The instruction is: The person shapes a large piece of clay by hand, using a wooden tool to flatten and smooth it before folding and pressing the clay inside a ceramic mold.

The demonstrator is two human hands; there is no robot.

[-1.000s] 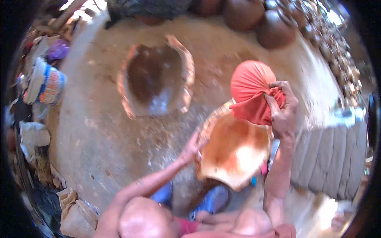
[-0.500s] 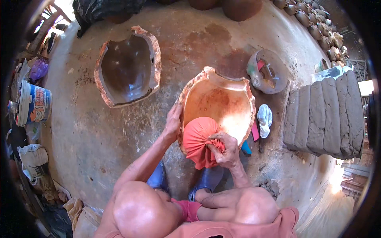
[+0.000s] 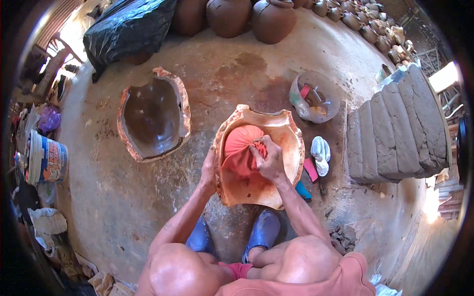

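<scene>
The tan shell (image 3: pixel 247 192) is lying hollow-up, framing the red cloth bundle (image 3: pixel 239 158), whose gathered neck the right hand (image 3: pixel 269 160) is clutching, seemingly for control, while the left hand (image 3: pixel 210 167), closure unclear, is touching the shell's side, perhaps steadying it.

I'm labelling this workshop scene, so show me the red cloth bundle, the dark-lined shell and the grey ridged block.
Red cloth bundle (image 3: pixel 240 147): head view, middle of its cloth side.
Dark-lined shell (image 3: pixel 153 115): head view, bare inner wall.
Grey ridged block (image 3: pixel 393 132): head view, middle of its ridged face.
</scene>
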